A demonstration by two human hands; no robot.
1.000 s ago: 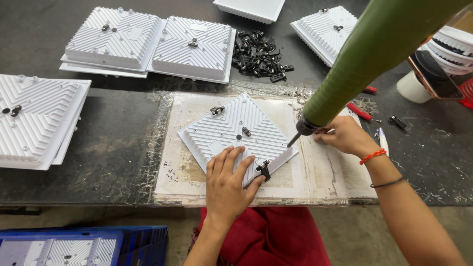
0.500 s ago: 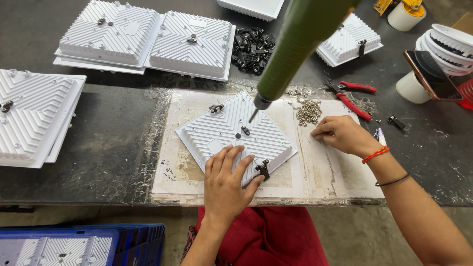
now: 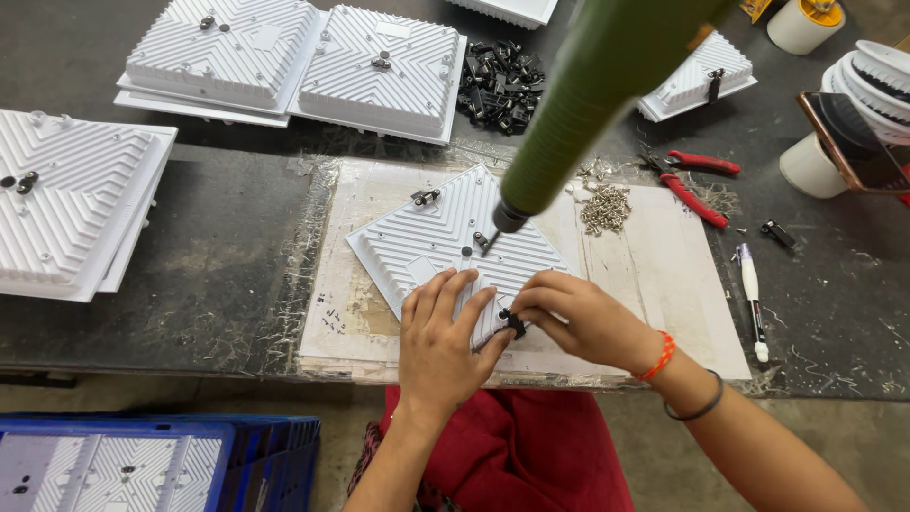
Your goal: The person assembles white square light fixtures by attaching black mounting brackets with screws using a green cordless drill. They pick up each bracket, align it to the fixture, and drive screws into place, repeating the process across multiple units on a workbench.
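Nearest, the left hand [image 3: 438, 346] lies flat, fingers spread, pressing on the near corner of a white ribbed square housing [image 3: 445, 237] set cornerwise on a pale board [image 3: 664, 284] on the counter [image 3: 190, 256]. Just beside it the right hand [image 3: 578, 318] has its grip pinched closed, thumb and fingertips on a small black clip [image 3: 513, 323] sitting at that same near corner, between the two hands. Above them a green hanging screwdriver [image 3: 578, 104] points its tip down at the housing's middle, held by neither hand. Beyond lie a heap of silver screws [image 3: 605, 207] and red-handled pliers [image 3: 697, 180]. Farther back sit more white housings [image 3: 284, 57], a pile of black clips [image 3: 498, 85], and white tubs [image 3: 806, 24] at the far right.
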